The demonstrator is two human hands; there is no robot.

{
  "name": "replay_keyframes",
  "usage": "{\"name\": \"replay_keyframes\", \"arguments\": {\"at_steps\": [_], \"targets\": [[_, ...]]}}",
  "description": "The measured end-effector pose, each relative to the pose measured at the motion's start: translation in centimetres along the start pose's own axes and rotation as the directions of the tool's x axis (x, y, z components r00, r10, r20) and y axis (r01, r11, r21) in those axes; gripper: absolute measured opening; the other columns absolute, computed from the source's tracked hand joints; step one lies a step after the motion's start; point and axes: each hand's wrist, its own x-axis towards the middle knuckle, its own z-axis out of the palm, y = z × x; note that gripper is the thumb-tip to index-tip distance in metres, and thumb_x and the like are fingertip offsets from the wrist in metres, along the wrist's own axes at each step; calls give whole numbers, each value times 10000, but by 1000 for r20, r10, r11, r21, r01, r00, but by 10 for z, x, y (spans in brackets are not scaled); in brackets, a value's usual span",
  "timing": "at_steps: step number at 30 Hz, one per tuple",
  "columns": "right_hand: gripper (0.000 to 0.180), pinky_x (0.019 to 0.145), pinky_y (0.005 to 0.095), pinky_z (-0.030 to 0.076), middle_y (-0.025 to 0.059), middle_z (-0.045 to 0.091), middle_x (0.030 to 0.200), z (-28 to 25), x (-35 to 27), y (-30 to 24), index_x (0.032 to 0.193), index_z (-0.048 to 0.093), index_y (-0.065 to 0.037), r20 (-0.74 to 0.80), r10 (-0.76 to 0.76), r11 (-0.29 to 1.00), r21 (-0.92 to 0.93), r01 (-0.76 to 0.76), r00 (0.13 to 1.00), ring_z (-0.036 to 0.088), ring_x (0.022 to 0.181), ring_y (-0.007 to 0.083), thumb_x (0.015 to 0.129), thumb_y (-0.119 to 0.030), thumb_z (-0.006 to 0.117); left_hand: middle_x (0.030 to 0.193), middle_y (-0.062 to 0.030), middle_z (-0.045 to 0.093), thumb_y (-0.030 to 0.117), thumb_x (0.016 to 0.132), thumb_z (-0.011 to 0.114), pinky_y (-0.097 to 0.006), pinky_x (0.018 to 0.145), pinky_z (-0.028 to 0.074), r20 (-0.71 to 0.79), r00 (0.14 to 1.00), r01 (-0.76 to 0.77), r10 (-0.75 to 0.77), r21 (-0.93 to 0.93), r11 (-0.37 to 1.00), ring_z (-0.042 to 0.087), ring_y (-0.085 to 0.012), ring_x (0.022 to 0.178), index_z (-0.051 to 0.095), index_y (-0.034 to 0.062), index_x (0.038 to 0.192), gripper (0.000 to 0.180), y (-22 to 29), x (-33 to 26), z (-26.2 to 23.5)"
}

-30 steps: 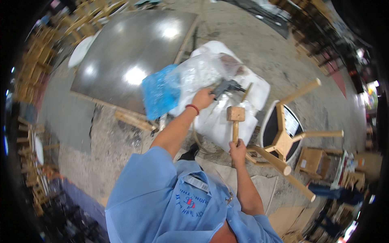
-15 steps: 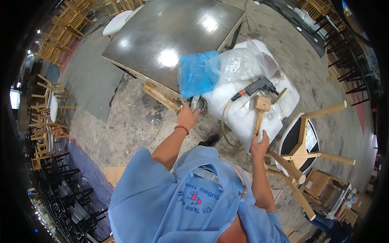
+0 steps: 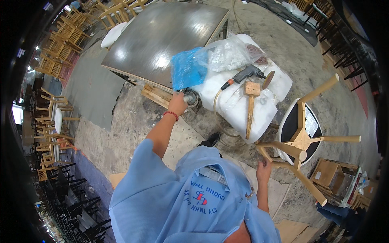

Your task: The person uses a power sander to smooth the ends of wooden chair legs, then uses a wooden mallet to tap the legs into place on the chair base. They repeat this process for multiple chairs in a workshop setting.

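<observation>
My left hand (image 3: 177, 105), a red bead bracelet at its wrist, reaches to the near corner of the dark-topped table. Its fingers are bent together, and what they hold is hidden. Right beside it is a clear and grey rounded thing (image 3: 190, 98), too unclear to name. My right hand (image 3: 263, 171) is low on the right with curled fingers, close to a leg of an overturned chair (image 3: 299, 141); what lies in them is too small to make out. A wooden mallet (image 3: 251, 103) rests on the white plastic-wrapped padding (image 3: 239, 113), beside a black power driver (image 3: 247, 74) with a hose.
A blue plastic bag (image 3: 189, 67) and a clear bag of white bits (image 3: 227, 54) lie between the table (image 3: 170, 32) and the padding. The hose (image 3: 216, 111) loops to the floor. Cardboard boxes (image 3: 330, 176) stand at the right; stacked chairs (image 3: 54, 133) line the left.
My right hand has left the mallet's handle and moved down toward the overturned chair's leg. The mallet now lies on the padding. My left hand has shifted slightly left and up along the table edge.
</observation>
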Motion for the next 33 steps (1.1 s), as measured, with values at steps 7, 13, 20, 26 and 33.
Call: {"name": "replay_keyframes", "arguments": {"at_steps": [7,13,20,26,33], "targets": [[487,972,399,478,243,629,1216,-4,-8,-4,1289,555,45,18,-4,1000,-27,5,1000,623,1134,323,858,-170,625,1009,-283,651,179,784,658,-481,824,513,-24,1000,-11,12,38,999,636,-419,960,641,2,1057,325,3,20,5],[466,931,384,500,232,643,1195,-9,3,-22,1271,566,45,29,-48,999,-11,48,998,652,1076,308,861,-168,625,972,-230,690,248,758,698,-438,806,519,-138,959,204,-247,-267,942,664,-377,910,677,7,1030,364,-7,-21,-5],[435,902,366,507,210,662,1143,-7,10,-37,1258,569,47,83,-105,993,-38,108,991,667,1012,286,874,-152,613,873,-141,686,285,797,711,-334,663,518,-43,878,349,-476,-623,700,665,-223,780,662,-9,1000,360,-22,-31,13],[430,916,355,493,197,662,1125,-2,15,-42,1262,573,30,100,-129,991,-26,132,987,650,1044,267,883,-167,621,851,-79,636,266,934,606,-286,588,488,553,708,539,-440,-825,-169,607,-160,701,593,46,1139,301,-23,-37,18],[358,887,338,500,161,661,1118,13,16,-95,1217,611,3,225,-281,952,189,241,933,649,1010,236,887,-134,620,1128,-72,594,279,983,586,-346,796,498,408,913,351,-1,-786,-509,586,-199,983,512,82,1284,367,-11,-89,42]]}}
